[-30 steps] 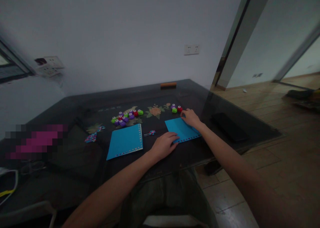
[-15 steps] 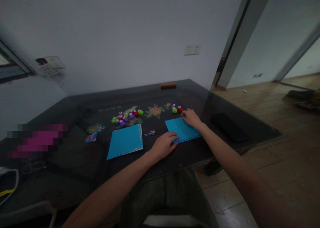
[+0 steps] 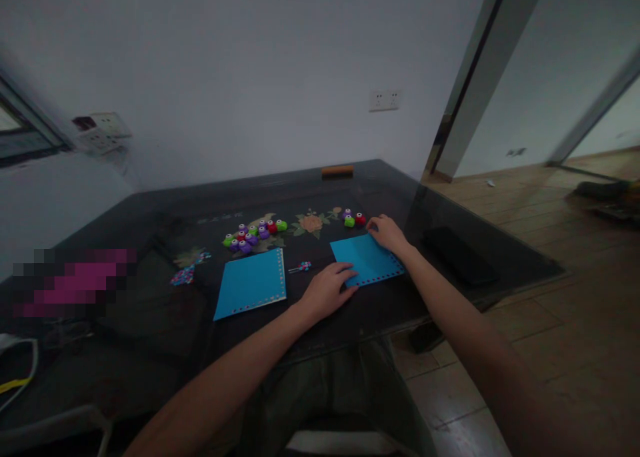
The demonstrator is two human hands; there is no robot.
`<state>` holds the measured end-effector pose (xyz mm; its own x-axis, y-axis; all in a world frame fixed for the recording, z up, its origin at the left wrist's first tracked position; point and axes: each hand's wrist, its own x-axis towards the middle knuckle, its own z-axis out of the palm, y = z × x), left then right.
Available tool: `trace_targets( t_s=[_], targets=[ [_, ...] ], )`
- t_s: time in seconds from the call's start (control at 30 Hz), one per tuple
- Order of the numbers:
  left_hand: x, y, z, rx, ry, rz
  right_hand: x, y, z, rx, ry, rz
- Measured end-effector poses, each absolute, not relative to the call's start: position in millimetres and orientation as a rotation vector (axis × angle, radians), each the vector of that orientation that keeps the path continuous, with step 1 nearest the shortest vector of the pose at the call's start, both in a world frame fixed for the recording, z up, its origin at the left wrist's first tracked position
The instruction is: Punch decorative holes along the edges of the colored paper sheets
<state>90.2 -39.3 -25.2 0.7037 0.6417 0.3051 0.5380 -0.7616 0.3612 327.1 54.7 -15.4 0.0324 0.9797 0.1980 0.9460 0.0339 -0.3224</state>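
Observation:
A blue sheet [image 3: 360, 251] with a row of punched holes along its near edge lies on the dark table in front of me. My left hand [image 3: 327, 290] rests at its near left corner, fingers stretched over the paper and thumb apart. At the far right edge, my right hand [image 3: 387, 233] has its fingers curled down on the sheet; its palm hides that corner. Left of my left hand lies another blue piece [image 3: 253, 280], holed along its right and near edges. A hair clip [image 3: 303, 267] with a pink and blue dotted ornament sits between the two blue pieces.
Several purple, green and red eyed beads [image 3: 250, 235] cluster behind the left blue piece, with a smaller group [image 3: 354, 218] near my right hand. Dotted bows [image 3: 184, 275] lie left. A black case [image 3: 460, 253] is at right, a brown bar [image 3: 337, 171] at the back.
My right hand has shifted slightly right along the sheet's far edge, and the sheet's right side looks flatter. My left hand stays almost in place.

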Motion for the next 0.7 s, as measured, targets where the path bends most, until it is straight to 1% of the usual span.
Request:
trace_targets(
  t_s=[0.17, 0.3, 0.47, 0.57, 0.7],
  targets=[
    [86.8, -36.9, -19.6, 2.665, 0.945, 0.713, 340.6, 56.8, -9.3, -1.978, -1.793, 0.106],
    [74.8, -27.0, 0.1, 2.647, 0.959, 0.768, 343.1, 57.2, -4.5, -1.915, -1.731, 0.112],
    [18.1, 3.8, 25.6, 2.581, 1.092, 0.836, 329.8, 56.8, 8.0, -1.774, -1.795, 0.146],
    [-40.0, 27.8, 19.6, 2.534, 1.341, 0.834, 309.5, 55.2, 18.7, -1.669, -1.88, 0.183],
    [-114.0, 50.4, -4.1, 2.417, 1.608, 0.827, 261.7, 52.3, 27.3, -1.485, -2.035, 0.251]
  ],
)
